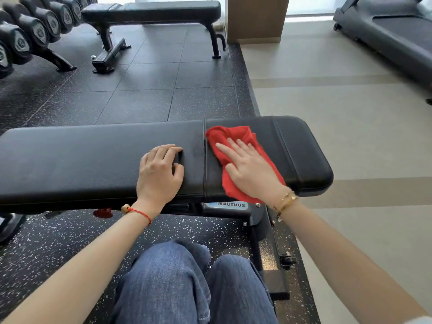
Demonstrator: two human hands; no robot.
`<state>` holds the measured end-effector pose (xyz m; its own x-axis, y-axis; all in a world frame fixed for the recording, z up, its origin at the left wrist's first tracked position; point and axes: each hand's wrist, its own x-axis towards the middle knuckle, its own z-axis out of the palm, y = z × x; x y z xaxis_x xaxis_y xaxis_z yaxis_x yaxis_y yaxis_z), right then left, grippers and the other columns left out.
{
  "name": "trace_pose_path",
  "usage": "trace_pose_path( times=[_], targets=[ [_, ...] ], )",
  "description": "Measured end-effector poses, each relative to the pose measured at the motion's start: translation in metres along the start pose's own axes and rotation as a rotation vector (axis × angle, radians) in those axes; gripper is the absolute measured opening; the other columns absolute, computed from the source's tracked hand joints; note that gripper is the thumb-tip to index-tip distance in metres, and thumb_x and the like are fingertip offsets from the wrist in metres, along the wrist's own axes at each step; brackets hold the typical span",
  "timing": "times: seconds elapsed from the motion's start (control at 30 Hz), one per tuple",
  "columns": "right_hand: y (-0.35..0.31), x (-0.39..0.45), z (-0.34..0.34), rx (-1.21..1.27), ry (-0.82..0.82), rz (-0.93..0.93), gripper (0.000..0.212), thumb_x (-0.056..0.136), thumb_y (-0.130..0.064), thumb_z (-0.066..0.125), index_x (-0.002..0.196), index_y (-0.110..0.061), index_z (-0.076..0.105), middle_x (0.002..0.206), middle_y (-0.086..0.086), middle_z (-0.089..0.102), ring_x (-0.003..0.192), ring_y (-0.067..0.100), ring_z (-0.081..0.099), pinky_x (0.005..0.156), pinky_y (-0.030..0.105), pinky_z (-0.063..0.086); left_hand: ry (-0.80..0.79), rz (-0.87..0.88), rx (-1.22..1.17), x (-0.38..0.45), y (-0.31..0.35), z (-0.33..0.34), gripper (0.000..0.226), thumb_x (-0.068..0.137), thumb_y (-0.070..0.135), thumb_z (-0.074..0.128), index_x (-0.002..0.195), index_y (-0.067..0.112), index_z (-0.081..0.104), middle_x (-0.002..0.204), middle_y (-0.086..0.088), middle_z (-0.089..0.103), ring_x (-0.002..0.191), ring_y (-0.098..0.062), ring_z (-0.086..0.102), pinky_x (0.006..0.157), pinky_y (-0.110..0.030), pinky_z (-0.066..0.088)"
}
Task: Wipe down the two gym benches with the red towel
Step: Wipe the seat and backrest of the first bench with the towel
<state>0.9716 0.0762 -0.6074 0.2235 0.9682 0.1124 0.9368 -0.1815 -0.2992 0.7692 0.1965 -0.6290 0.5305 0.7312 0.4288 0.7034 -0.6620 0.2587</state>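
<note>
A black padded gym bench [93, 157] stretches across the view just in front of me. The red towel [236, 136] lies crumpled on its right seat pad, just right of the gap between the pads. My right hand [250, 169] presses flat on the towel with fingers spread. My left hand [161, 171] rests on the long pad left of the gap, fingers curled, holding nothing. A second black bench [154, 10] stands at the far side of the rubber floor.
A rack of black dumbbells [30, 31] lines the far left. A treadmill [392, 36] sits at the far right on the pale floor. A wooden column [257, 19] stands beside the far bench. My knees in blue jeans [187, 281] are below the near bench.
</note>
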Motion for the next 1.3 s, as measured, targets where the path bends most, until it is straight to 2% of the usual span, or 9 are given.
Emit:
trace_pose_path(
  times=[0.13, 0.2, 0.43, 0.6, 0.73, 0.83, 0.9, 1.07, 1.3],
  targets=[
    [0.023, 0.038, -0.01, -0.022, -0.019, 0.172, 0.054, 0.101, -0.028, 0.029, 0.154, -0.029, 0.02, 0.163, 0.005, 0.011, 0.151, 0.025, 0.009, 0.122, 0.04, -0.001, 0.001, -0.017, 0.006, 0.001, 0.003, 0.001, 0.038, 0.086, 0.022, 0.045, 0.12, 0.019, 0.061, 0.127, 0.001, 0.062, 0.123, -0.022, 0.052, 0.108, -0.043, 0.038],
    [0.015, 0.061, -0.009, -0.01, -0.04, 0.186, 0.053, 0.102, -0.028, 0.026, 0.154, -0.028, 0.019, 0.164, 0.005, 0.009, 0.151, 0.027, 0.006, 0.122, 0.042, -0.002, 0.004, -0.028, 0.003, 0.002, 0.004, 0.001, 0.036, 0.086, 0.02, 0.048, 0.119, 0.019, 0.061, 0.125, 0.001, 0.062, 0.122, -0.022, 0.052, 0.108, -0.042, 0.038],
    [-0.052, 0.06, 0.014, -0.001, -0.074, -0.064, 0.053, 0.1, -0.027, 0.03, 0.153, -0.027, 0.024, 0.163, 0.004, 0.014, 0.15, 0.026, 0.01, 0.122, 0.041, 0.001, 0.006, -0.045, 0.011, 0.003, 0.004, 0.001, 0.039, 0.083, 0.023, 0.045, 0.117, 0.02, 0.063, 0.125, 0.002, 0.063, 0.121, -0.022, 0.053, 0.106, -0.041, 0.036],
    [-0.053, 0.018, 0.017, 0.002, -0.021, -0.14, 0.055, 0.099, -0.028, 0.034, 0.153, -0.031, 0.024, 0.162, 0.001, 0.017, 0.15, 0.022, 0.011, 0.123, 0.039, 0.001, 0.007, -0.037, -0.007, 0.001, 0.003, -0.001, 0.041, 0.084, 0.022, 0.045, 0.12, 0.019, 0.063, 0.127, 0.002, 0.063, 0.123, -0.022, 0.053, 0.107, -0.041, 0.036],
    [-0.053, 0.01, 0.009, 0.108, 0.018, -0.111, 0.052, 0.102, -0.036, 0.034, 0.152, -0.031, 0.026, 0.161, -0.001, 0.024, 0.15, 0.018, 0.015, 0.123, 0.036, 0.006, -0.004, -0.039, -0.014, 0.001, 0.005, -0.004, 0.042, 0.084, 0.022, 0.044, 0.121, 0.019, 0.063, 0.129, 0.002, 0.062, 0.125, -0.021, 0.052, 0.109, -0.04, 0.035],
    [-0.05, 0.005, -0.001, 0.347, 0.223, -0.008, 0.049, 0.099, -0.037, 0.044, 0.145, -0.019, 0.042, 0.149, 0.002, 0.044, 0.141, 0.018, 0.034, 0.118, 0.034, 0.024, -0.007, -0.042, -0.018, 0.002, 0.006, -0.005, 0.043, 0.083, 0.022, 0.044, 0.121, 0.019, 0.063, 0.129, 0.003, 0.062, 0.126, -0.021, 0.052, 0.11, -0.04, 0.034],
    [-0.039, 0.003, -0.005, 0.292, 0.319, 0.055, 0.048, 0.096, -0.033, 0.051, 0.139, -0.012, 0.048, 0.144, 0.006, 0.048, 0.137, 0.02, 0.039, 0.116, 0.035, 0.028, -0.006, -0.045, -0.018, 0.002, 0.005, -0.004, 0.043, 0.083, 0.022, 0.043, 0.121, 0.019, 0.064, 0.129, 0.002, 0.062, 0.126, -0.021, 0.052, 0.11, -0.04, 0.034],
    [-0.021, -0.002, 0.002, 0.137, 0.171, 0.185, 0.061, 0.094, -0.042, 0.052, 0.141, -0.004, 0.043, 0.148, 0.013, 0.041, 0.141, 0.025, 0.031, 0.119, 0.037, 0.02, 0.001, -0.035, -0.008, 0.001, 0.005, -0.002, 0.042, 0.084, 0.022, 0.044, 0.121, 0.018, 0.064, 0.128, 0.001, 0.063, 0.125, -0.021, 0.052, 0.109, -0.04, 0.034],
    [-0.022, -0.001, 0.006, 0.175, 0.176, 0.19, 0.06, 0.092, -0.047, 0.054, 0.135, -0.005, 0.048, 0.141, 0.01, 0.047, 0.138, 0.027, 0.034, 0.118, 0.043, 0.022, 0.006, -0.031, -0.011, 0.001, 0.003, -0.001, 0.041, 0.085, 0.021, 0.044, 0.121, 0.018, 0.064, 0.129, 0.001, 0.063, 0.126, -0.022, 0.052, 0.11, -0.04, 0.034]
  ],
)
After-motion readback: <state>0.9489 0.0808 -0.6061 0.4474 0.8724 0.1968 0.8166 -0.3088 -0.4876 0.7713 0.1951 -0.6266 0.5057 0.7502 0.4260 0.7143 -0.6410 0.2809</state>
